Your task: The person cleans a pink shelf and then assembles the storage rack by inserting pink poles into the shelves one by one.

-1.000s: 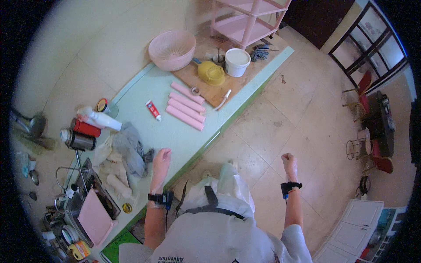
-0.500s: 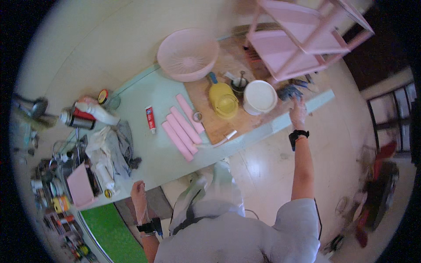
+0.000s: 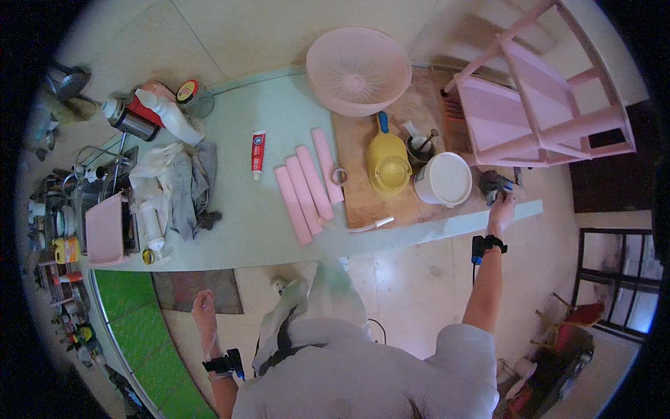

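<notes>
My right hand (image 3: 501,211) reaches to the right end of the counter. Its fingers close on a dark blue-grey object (image 3: 490,183), whose kind I cannot make out. Left of it stands a white tub with a lid (image 3: 447,179). Beyond the tub are a dark cup holding small tools (image 3: 421,148) and a yellow citrus juicer (image 3: 389,167). My left hand (image 3: 204,311) hangs low in front of the counter, fingers curled, with nothing visible in it.
Several pink rolls (image 3: 307,186), a tape roll (image 3: 339,175) and a red tube (image 3: 258,153) lie mid-counter. A pink basket (image 3: 358,77) and a pink shelf rack (image 3: 551,150) stand behind. Grey cloths (image 3: 185,188) and a pink board (image 3: 106,230) lie left.
The view has turned, shifting the counter's things across the picture. My right hand stays at the dark object, its fingers now closed around it. My left hand hangs farther from the counter edge.
</notes>
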`<action>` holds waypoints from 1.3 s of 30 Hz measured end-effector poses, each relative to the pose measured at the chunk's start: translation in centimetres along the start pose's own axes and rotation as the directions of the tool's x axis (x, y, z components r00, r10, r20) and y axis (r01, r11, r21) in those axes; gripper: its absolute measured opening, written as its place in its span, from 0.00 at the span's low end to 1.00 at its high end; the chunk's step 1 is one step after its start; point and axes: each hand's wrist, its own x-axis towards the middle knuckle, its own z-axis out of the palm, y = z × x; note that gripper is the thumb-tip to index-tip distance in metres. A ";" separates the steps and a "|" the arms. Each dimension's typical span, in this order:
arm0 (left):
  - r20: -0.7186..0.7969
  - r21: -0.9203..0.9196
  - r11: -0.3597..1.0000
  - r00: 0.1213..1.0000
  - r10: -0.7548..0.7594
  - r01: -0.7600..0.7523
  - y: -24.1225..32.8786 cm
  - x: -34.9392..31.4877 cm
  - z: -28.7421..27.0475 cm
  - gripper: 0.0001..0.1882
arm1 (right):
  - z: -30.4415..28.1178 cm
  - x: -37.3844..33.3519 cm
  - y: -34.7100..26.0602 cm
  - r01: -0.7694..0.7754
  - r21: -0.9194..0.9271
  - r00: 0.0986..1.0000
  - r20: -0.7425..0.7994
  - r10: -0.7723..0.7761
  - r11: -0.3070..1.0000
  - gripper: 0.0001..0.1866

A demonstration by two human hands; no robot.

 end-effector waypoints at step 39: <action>-0.290 0.449 0.892 0.935 0.206 -0.057 -15.8 9.5 -52.4 0.28 | -7.8 -82.9 -75.5 0.154 0.987 -0.150 0.072 -0.986 0.049 0.06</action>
